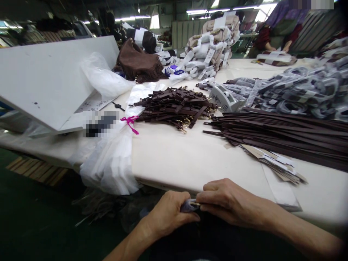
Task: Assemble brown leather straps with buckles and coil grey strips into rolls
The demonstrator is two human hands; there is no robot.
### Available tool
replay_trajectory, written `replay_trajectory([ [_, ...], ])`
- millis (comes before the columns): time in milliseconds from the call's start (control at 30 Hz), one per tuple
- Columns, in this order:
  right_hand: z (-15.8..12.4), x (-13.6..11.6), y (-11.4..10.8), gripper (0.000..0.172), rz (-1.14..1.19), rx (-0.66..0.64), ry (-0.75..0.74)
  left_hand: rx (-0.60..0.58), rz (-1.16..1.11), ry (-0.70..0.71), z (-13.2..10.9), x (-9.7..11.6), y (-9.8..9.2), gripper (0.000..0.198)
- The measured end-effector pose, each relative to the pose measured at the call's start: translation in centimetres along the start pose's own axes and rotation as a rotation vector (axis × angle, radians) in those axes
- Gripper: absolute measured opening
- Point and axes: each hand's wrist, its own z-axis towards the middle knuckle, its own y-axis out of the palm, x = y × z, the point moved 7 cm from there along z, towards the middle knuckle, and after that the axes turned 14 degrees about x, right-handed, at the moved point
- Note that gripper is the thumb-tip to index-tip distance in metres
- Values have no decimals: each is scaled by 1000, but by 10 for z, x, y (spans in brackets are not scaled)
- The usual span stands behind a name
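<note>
My left hand (175,210) is closed around a small plastic-wrapped strap bundle (187,206), greyish blue, just off the table's front edge. My right hand (227,201) pinches its near end, where a thin pale or gold-coloured piece shows between the two hands. Most of the bundle is hidden by my fingers. Beyond my hands lies a heap of short dark brown straps (174,105) with gold-coloured hooks. Long flat brown straps (285,136) are stacked at the right, with cut card strips (274,163) in front of them.
White plastic bags (111,163) tied with pink string (131,123) hang over the table edge. A tape dispenser (224,98) stands behind the straps, beside piled wrapped straps (293,90). A brown fringed bag (138,61) sits farther back. Across the table a person (280,32) handles a wrapped bundle.
</note>
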Motion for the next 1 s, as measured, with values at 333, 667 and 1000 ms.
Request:
replay_trajectory([
  [333, 5, 30, -2, 17, 94, 17, 286, 237, 442, 126, 3, 10, -4, 23],
  [667, 7, 38, -26, 15, 206, -23, 286, 121, -3, 4, 4, 7, -18, 37],
  [1000, 40, 17, -70, 22, 241, -35, 217, 146, -243, -53, 3, 39, -71, 38],
])
